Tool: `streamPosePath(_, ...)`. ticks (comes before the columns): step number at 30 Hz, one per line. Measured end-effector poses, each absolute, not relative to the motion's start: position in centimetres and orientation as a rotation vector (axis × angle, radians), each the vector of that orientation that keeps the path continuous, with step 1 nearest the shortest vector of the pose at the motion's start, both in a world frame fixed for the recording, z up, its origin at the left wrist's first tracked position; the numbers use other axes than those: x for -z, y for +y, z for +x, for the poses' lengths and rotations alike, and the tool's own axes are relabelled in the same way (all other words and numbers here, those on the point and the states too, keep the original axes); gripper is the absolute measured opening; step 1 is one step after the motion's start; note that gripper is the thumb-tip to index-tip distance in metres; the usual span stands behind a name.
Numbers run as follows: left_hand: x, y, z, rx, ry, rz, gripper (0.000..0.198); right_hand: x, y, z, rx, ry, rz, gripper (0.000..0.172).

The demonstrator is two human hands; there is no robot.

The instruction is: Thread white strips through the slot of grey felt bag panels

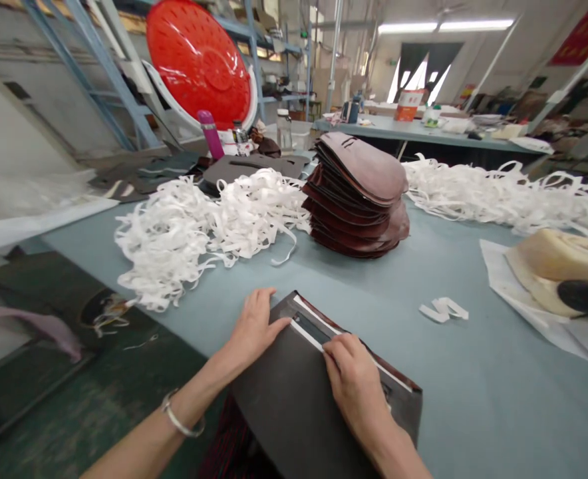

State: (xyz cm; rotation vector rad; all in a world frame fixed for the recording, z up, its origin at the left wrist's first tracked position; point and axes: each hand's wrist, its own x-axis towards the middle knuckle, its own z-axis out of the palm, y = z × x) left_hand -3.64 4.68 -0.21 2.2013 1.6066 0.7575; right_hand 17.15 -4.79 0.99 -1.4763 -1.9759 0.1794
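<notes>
A dark grey panel [294,399] with a brown far edge lies over the near edge of the blue-green table. Two white strips [306,332] run along its far side, on either side of a dark slot. My left hand [257,326] rests on the panel's far left corner, thumb and fingers apart, the thumb tip beside the near strip's end. My right hand [356,379] lies on the panel with its fingers bent together at the near white strip; whatever is under the fingertips is hidden.
Beyond the panel stands a stack of brown pieces [358,199], with heaps of white strips [169,233] to its left and more [503,193] at the right. Small strip pieces [443,310] and a cream-coloured block [563,259] on white paper lie at the right.
</notes>
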Motion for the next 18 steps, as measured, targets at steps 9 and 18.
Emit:
streamPosePath(9, -4.0, 6.1, -4.0, -0.432, 1.177, 1.78, 0.028, -0.3, -3.4, 15.8, -0.063, -2.012, -1.509, 0.014)
streamPosePath(18, -3.8, 8.0, -5.1, -0.671, 1.419, 1.959, 0.026, -0.5, -3.5, 16.9, 0.023, -2.074, -1.669, 0.019)
